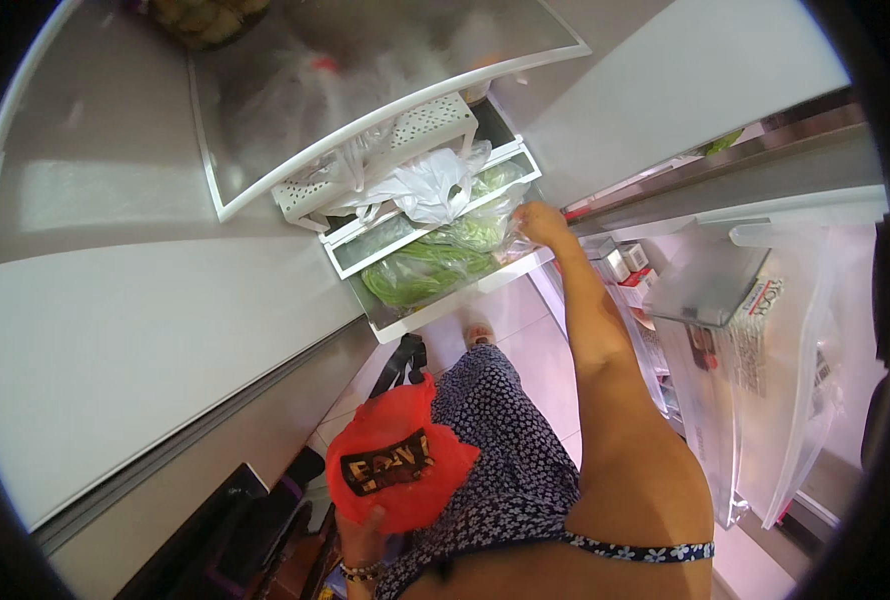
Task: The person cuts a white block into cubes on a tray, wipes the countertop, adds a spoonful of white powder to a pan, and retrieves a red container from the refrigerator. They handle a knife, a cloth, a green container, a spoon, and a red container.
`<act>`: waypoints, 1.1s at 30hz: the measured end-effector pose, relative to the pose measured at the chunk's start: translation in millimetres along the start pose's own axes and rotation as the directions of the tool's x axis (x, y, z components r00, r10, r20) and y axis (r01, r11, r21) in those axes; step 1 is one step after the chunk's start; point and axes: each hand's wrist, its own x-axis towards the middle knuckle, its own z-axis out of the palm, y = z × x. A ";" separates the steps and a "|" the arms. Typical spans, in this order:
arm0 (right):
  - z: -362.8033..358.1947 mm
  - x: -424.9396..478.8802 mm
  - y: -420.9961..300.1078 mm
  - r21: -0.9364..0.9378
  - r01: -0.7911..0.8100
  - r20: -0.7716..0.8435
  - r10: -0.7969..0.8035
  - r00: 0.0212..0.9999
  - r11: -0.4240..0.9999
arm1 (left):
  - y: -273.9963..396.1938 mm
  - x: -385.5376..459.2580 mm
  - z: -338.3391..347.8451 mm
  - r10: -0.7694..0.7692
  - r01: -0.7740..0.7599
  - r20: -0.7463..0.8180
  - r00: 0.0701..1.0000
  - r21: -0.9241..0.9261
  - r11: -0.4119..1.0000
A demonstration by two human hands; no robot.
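My left hand (364,531) holds a red plastic bag (392,442) with a dark printed patch, low in front of my patterned clothing. My right hand (541,223) is at the right end of a pulled-out refrigerator drawer (445,302), its fingers at the clear plastic around the produce; their grip is partly hidden. Long green vegetables in a clear bag (422,271) lie in the drawer, with paler leafy greens (482,229) beside them. A crumpled white plastic bag (430,187) rests over the drawer's back part.
Above the drawer are a perforated white basket (433,124) and a white-edged glass shelf (385,120) holding plastic bags. At right, the open refrigerator door carries clear bins (707,292) and small boxes (637,285). A dark strap-like object (403,366) is near the floor below the drawer.
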 end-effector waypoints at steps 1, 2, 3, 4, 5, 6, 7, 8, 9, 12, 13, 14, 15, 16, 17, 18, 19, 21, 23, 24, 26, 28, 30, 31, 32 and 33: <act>-19.6 -2.4 -6.7 0.073 -0.030 0.030 0.028 0.999 0.997 | 3.1 -0.7 0.1 -0.003 0.003 0.015 1.000 0.018 1.000; -39.3 -10.8 -14.7 0.089 -0.072 0.004 0.072 0.997 0.993 | 5.9 -2.2 -0.6 -0.006 0.005 0.030 1.000 0.037 0.999; -50.6 -15.9 -16.8 0.155 -0.070 -0.055 0.080 0.995 0.985 | 8.3 -4.2 -1.7 -0.014 0.012 0.050 0.999 0.038 0.999; -60.4 -20.4 -16.7 0.221 -0.063 -0.114 0.090 0.989 0.973 | 9.6 -6.0 -3.9 -0.020 0.018 0.071 0.997 0.040 0.999; -68.1 -24.7 -17.1 0.286 -0.050 -0.172 0.102 0.980 0.957 | 10.8 -7.8 -6.2 -0.026 0.022 0.091 0.996 0.042 0.999; -72.3 -28.3 -17.9 0.399 -0.049 -0.172 0.127 0.977 0.916 | 11.0 -8.2 -9.0 -0.028 0.023 0.109 0.994 0.050 0.998; -74.2 -32.3 -18.8 0.507 -0.044 -0.169 0.149 0.974 0.861 | 11.2 -8.5 -11.7 -0.030 0.022 0.127 0.991 0.059 0.998; -76.0 -36.8 -20.7 0.607 -0.036 -0.163 0.170 0.972 0.794 | 11.9 -10.0 -13.0 -0.030 0.021 0.145 0.989 0.068 0.997; -77.7 -42.5 -24.3 0.771 -0.088 -0.071 0.221 0.973 0.631 | 14.0 -13.1 -11.8 -0.012 0.008 0.144 0.990 0.032 0.999; -85.3 -55.3 -42.4 0.988 -0.151 0.142 0.186 0.972 0.035 | 22.8 -19.5 -2.7 0.039 -0.032 0.145 0.989 -0.049 0.998; -88.4 -61.8 -51.8 0.980 -0.125 0.145 0.125 0.981 -0.152 | 27.5 -24.7 0.4 0.043 -0.036 0.148 0.988 -0.050 0.998; -93.1 -66.3 -61.5 0.967 -0.130 0.156 0.104 0.982 -0.218 | 31.9 -28.7 2.9 0.046 -0.039 0.150 0.988 -0.052 0.998; -99.8 -69.7 -73.0 0.953 -0.112 0.144 0.097 0.985 -0.282 | 35.7 -31.0 4.9 0.065 -0.055 0.165 0.984 -0.061 0.997; -110.5 -74.5 -87.1 0.934 -0.095 0.134 0.091 0.987 -0.345 | 39.8 -34.0 7.3 0.081 -0.069 0.179 0.980 -0.071 0.995; -123.6 -78.2 -102.5 0.911 -0.081 0.125 0.085 0.988 -0.405 | 43.2 -37.2 8.7 0.096 -0.082 0.192 0.977 -0.082 0.993; -143.2 -83.9 -120.4 0.894 -0.072 0.133 0.107 0.985 -0.443 | 45.7 -40.0 6.8 0.103 -0.093 0.199 0.974 -0.056 0.994; -160.3 -87.3 -133.3 0.896 -0.055 0.114 0.109 0.987 -0.440 | 48.5 -41.7 2.6 0.107 -0.103 0.204 0.973 -0.027 0.994; -190.2 -82.8 -152.2 0.900 -0.023 0.078 0.110 0.991 -0.435 | 51.4 -46.4 1.0 0.121 -0.118 0.222 0.968 -0.027 0.993; -216.1 -64.1 -173.1 0.948 0.001 0.078 0.235 0.969 -0.318 | 56.2 -49.8 5.5 0.147 -0.131 0.243 0.959 -0.082 0.988; -220.5 -45.2 -178.6 0.971 0.027 0.028 0.227 0.974 -0.237 | 58.3 -53.0 4.5 0.137 -0.123 0.239 0.961 -0.073 0.990; -233.9 -7.4 -195.1 0.998 0.023 -0.012 0.190 0.982 -0.060 | 62.4 -55.6 4.0 0.120 -0.108 0.231 0.966 -0.063 0.992; -247.6 29.3 -216.0 0.996 -0.040 0.026 0.160 0.987 0.084 | 61.1 -56.4 -0.3 0.117 -0.106 0.224 0.967 -0.060 0.993; -254.8 59.4 -236.7 0.979 -0.091 0.065 0.145 0.987 0.183 | 58.0 -58.9 -3.0 0.125 -0.111 0.200 0.972 -0.082 0.991; -259.5 71.8 -240.8 0.967 -0.114 0.082 0.147 0.986 0.227 | 57.6 -60.6 -2.0 0.132 -0.116 0.186 0.974 -0.096 0.989; -259.3 90.4 -237.1 0.869 0.000 -0.072 0.128 0.989 0.495 | 57.4 -61.6 -0.8 0.138 -0.120 0.173 0.975 -0.109 0.987; -252.8 112.1 -229.3 0.685 0.101 -0.214 0.067 0.975 0.722 | 56.5 -61.0 -0.6 0.149 -0.128 0.177 0.973 -0.125 0.984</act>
